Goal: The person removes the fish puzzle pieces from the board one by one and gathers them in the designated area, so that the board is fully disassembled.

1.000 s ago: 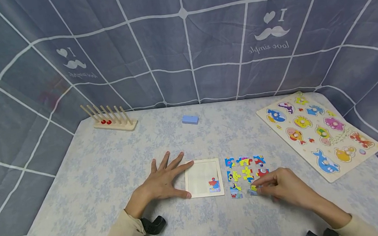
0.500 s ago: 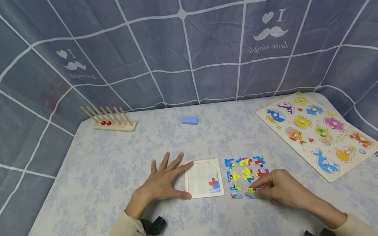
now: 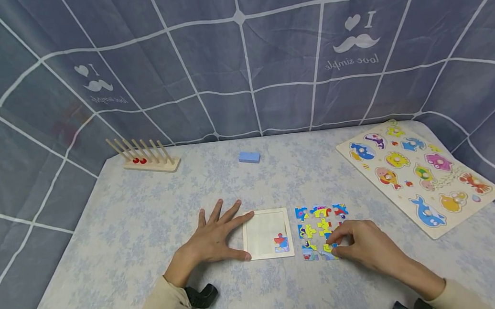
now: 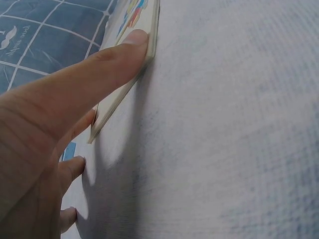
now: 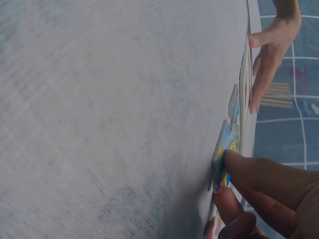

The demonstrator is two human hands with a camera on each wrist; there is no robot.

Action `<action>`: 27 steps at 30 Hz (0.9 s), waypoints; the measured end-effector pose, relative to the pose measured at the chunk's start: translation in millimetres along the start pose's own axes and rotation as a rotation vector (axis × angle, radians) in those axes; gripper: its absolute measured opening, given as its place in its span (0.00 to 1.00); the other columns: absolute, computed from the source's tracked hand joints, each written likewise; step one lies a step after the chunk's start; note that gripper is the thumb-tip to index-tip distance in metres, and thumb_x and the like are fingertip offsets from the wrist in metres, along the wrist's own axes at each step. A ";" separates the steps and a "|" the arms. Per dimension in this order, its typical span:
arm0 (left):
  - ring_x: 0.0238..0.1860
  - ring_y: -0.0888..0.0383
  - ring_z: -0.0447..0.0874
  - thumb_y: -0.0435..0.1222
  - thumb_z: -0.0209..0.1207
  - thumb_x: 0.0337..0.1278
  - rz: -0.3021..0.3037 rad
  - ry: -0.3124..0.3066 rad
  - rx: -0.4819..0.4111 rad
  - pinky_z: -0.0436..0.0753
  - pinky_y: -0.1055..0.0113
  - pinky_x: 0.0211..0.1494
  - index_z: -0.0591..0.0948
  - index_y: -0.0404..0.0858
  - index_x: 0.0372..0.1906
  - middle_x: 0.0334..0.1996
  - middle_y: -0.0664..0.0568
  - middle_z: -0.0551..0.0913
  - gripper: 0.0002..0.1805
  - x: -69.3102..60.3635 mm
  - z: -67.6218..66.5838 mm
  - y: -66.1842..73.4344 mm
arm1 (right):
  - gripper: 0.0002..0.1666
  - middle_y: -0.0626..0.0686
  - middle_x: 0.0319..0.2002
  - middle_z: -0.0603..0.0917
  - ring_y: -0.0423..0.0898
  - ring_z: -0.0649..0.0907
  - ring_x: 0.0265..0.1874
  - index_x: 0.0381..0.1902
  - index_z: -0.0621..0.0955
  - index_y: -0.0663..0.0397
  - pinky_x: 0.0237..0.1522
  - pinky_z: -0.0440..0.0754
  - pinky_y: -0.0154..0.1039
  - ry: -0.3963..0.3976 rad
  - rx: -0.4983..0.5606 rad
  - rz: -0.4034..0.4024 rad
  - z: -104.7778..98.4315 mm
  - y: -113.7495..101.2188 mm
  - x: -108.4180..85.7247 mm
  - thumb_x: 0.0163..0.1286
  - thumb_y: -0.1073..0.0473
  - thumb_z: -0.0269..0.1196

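My left hand (image 3: pixel 212 240) lies spread on the table, its thumb and index fingertips resting on the left edge of a square wooden puzzle tray (image 3: pixel 257 230). One red and blue jigsaw piece (image 3: pixel 281 243) sits in the tray's lower right corner. To the right, several loose jigsaw pieces (image 3: pixel 309 230) are laid out in rows. My right hand (image 3: pixel 368 244) pinches a blue and yellow jigsaw piece (image 3: pixel 329 255) in the nearest row between thumb and fingers. In the right wrist view the pinched jigsaw piece (image 5: pixel 223 147) stands slightly tilted. That hand partly covers the pieces beneath it.
At the back left stands a wooden peg rack (image 3: pixel 153 165) with two red beads. A blue block (image 3: pixel 249 157) lies near the back middle. A large sea-animal knob puzzle board (image 3: pixel 410 200) takes up the right side. A grey-blue checked curtain (image 3: pixel 283 51) hangs behind the table.
My right hand has shifted slightly left with the pinched jigsaw piece, closer to its neighbour in the nearest row. The left hand and tray have stayed put.
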State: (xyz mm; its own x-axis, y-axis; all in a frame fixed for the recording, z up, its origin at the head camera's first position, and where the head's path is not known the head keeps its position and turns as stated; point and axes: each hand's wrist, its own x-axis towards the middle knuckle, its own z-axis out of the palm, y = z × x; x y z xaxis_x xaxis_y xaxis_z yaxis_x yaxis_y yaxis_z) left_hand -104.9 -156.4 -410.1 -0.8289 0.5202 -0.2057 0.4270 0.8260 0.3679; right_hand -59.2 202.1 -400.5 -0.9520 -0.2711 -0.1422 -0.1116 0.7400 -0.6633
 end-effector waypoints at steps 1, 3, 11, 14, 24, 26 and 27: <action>0.77 0.36 0.32 0.67 0.67 0.41 -0.001 -0.002 0.001 0.36 0.25 0.66 0.61 0.61 0.76 0.79 0.52 0.48 0.53 0.1 0.0 0.0 | 0.08 0.39 0.24 0.79 0.37 0.72 0.19 0.30 0.88 0.40 0.22 0.70 0.33 0.000 0.002 0.003 0.4 -0.1 0.0 0.53 0.59 0.76; 0.77 0.36 0.32 0.67 0.67 0.41 -0.001 -0.005 0.001 0.36 0.25 0.65 0.61 0.61 0.76 0.79 0.52 0.48 0.53 0.2 0.0 -0.1 | 0.09 0.39 0.24 0.79 0.38 0.72 0.19 0.30 0.88 0.40 0.22 0.70 0.33 0.002 0.001 0.005 1.1 -0.2 -0.1 0.52 0.59 0.76; 0.77 0.36 0.31 0.67 0.67 0.41 -0.002 -0.004 0.001 0.36 0.25 0.66 0.61 0.61 0.76 0.79 0.52 0.47 0.53 0.0 -0.8 -0.1 | 0.08 0.38 0.24 0.78 0.36 0.71 0.19 0.30 0.87 0.40 0.23 0.69 0.33 0.019 -0.012 -0.022 1.7 0.2 -0.2 0.54 0.60 0.75; 0.77 0.36 0.31 0.67 0.67 0.41 -0.004 -0.004 0.001 0.36 0.25 0.66 0.61 0.61 0.76 0.79 0.52 0.47 0.53 -0.2 -1.0 -0.1 | 0.07 0.37 0.24 0.78 0.36 0.71 0.20 0.30 0.86 0.41 0.23 0.70 0.32 0.042 -0.016 -0.038 0.8 -1.2 0.3 0.56 0.60 0.74; 0.77 0.37 0.31 0.68 0.66 0.41 -0.009 -0.009 0.004 0.36 0.25 0.66 0.61 0.62 0.76 0.79 0.53 0.47 0.53 -0.1 -1.4 0.4 | 0.05 0.37 0.25 0.78 0.35 0.72 0.21 0.33 0.87 0.43 0.24 0.72 0.31 0.035 0.008 -0.138 6.9 -15.2 11.5 0.61 0.60 0.70; 0.77 0.36 0.31 0.68 0.66 0.41 -0.006 -0.010 0.005 0.36 0.25 0.66 0.61 0.61 0.76 0.79 0.52 0.47 0.53 -0.3 -1.6 0.6 | 0.06 0.36 0.27 0.79 0.34 0.72 0.20 0.35 0.88 0.44 0.24 0.72 0.31 0.032 0.014 -0.162 11.0 -19.6 15.1 0.61 0.62 0.69; 0.77 0.36 0.31 0.68 0.66 0.41 -0.005 -0.010 0.004 0.36 0.25 0.66 0.61 0.61 0.76 0.79 0.52 0.47 0.53 -0.3 -1.7 0.7 | 0.06 0.36 0.27 0.79 0.34 0.72 0.20 0.36 0.88 0.45 0.24 0.72 0.31 0.029 0.016 -0.172 13.1 -22.2 17.1 0.61 0.62 0.69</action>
State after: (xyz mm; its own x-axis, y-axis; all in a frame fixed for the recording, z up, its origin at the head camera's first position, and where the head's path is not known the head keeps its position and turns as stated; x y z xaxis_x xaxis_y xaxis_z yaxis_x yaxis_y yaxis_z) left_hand -104.9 -156.4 -408.2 -0.8274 0.5182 -0.2165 0.4245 0.8294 0.3631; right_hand -69.2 173.0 -397.8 -0.9270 -0.3751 -0.0043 -0.2696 0.6741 -0.6877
